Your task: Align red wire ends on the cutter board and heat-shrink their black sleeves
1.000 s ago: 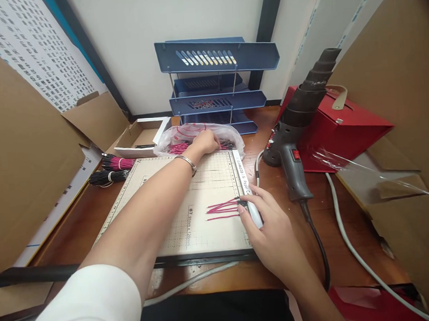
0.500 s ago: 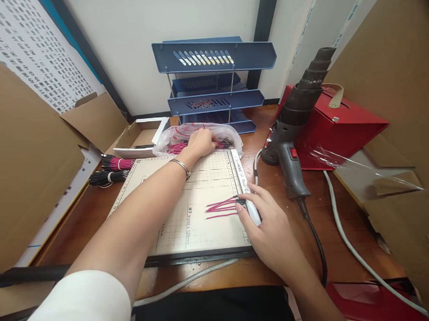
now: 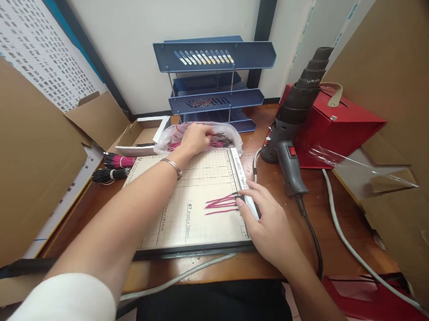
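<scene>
Right hand (image 3: pixel 266 220): loosely spread, fingertips at black ends of pink wires (image 3: pixel 222 204) | Pink wires: on cutting board (image 3: pixel 211 230), just left of right hand, long axis left-right | Left hand (image 3: pixel 198 138): farther off, at plastic bag (image 3: pixel 238 139); grip hidden, cannot tell

Soft diffuse light, faint shadows, stretched edges
</scene>
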A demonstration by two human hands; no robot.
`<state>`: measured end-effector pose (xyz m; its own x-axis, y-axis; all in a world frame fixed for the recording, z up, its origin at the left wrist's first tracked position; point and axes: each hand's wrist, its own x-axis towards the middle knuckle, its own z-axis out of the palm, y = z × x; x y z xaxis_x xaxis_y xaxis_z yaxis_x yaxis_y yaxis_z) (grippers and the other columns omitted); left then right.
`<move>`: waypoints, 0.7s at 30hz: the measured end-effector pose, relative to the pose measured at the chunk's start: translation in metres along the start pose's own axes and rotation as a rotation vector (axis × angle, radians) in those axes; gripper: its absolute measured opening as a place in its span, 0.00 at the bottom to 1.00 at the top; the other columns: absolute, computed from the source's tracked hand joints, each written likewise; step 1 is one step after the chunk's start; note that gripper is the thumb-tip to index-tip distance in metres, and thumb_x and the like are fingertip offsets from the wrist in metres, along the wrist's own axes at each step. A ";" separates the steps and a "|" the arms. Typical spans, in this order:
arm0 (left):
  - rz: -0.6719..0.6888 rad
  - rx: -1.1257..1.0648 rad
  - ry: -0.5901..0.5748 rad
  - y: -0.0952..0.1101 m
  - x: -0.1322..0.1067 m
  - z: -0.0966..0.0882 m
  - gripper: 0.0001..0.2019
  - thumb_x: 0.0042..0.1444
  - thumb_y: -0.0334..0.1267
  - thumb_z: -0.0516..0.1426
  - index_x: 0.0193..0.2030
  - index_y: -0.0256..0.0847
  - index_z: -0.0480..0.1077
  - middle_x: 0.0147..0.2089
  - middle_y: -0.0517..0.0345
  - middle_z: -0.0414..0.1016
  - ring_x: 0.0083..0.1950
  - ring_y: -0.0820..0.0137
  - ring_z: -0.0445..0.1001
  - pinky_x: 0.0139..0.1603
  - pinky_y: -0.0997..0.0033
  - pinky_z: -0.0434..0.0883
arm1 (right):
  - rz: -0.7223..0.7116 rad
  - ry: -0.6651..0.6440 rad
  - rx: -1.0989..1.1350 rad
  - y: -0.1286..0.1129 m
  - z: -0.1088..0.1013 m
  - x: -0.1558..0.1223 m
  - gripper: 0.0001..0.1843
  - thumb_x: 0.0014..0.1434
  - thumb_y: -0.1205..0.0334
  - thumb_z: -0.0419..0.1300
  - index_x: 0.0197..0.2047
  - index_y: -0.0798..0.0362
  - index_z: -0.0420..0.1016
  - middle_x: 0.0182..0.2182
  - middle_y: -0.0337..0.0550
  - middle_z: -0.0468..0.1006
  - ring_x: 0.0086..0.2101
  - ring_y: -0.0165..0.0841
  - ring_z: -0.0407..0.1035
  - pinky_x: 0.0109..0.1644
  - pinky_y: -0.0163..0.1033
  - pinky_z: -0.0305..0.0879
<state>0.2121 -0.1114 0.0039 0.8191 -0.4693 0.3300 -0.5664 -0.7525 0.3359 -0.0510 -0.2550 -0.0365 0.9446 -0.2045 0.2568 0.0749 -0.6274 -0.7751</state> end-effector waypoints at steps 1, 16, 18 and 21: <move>0.009 -0.013 0.022 0.000 -0.005 -0.007 0.11 0.60 0.30 0.58 0.44 0.39 0.83 0.46 0.51 0.85 0.49 0.62 0.81 0.57 0.63 0.73 | 0.001 -0.002 0.015 0.001 0.000 0.000 0.14 0.67 0.55 0.54 0.49 0.49 0.77 0.62 0.48 0.73 0.62 0.42 0.68 0.66 0.53 0.65; 0.244 -0.199 -0.086 0.055 -0.147 -0.024 0.08 0.61 0.28 0.60 0.40 0.40 0.81 0.39 0.56 0.84 0.40 0.66 0.80 0.45 0.66 0.73 | -0.029 0.013 -0.005 0.001 -0.001 0.002 0.23 0.61 0.66 0.53 0.58 0.55 0.73 0.60 0.50 0.74 0.61 0.40 0.68 0.67 0.49 0.65; 0.232 -0.197 -0.123 0.056 -0.146 -0.024 0.07 0.61 0.29 0.61 0.42 0.40 0.81 0.40 0.56 0.84 0.41 0.65 0.79 0.46 0.66 0.72 | -0.027 0.009 -0.026 0.001 -0.001 0.001 0.23 0.61 0.65 0.53 0.59 0.55 0.73 0.61 0.50 0.73 0.62 0.41 0.67 0.68 0.50 0.64; 0.216 -0.250 -0.205 0.058 -0.144 -0.027 0.07 0.59 0.29 0.63 0.44 0.39 0.81 0.42 0.55 0.83 0.43 0.65 0.79 0.47 0.67 0.72 | -0.022 -0.003 -0.050 0.001 0.000 0.000 0.25 0.62 0.63 0.52 0.60 0.56 0.72 0.63 0.49 0.71 0.63 0.42 0.66 0.69 0.52 0.63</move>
<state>0.0591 -0.0751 -0.0002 0.6650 -0.7064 0.2422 -0.7121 -0.5021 0.4908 -0.0505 -0.2559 -0.0370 0.9439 -0.1880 0.2716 0.0797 -0.6684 -0.7395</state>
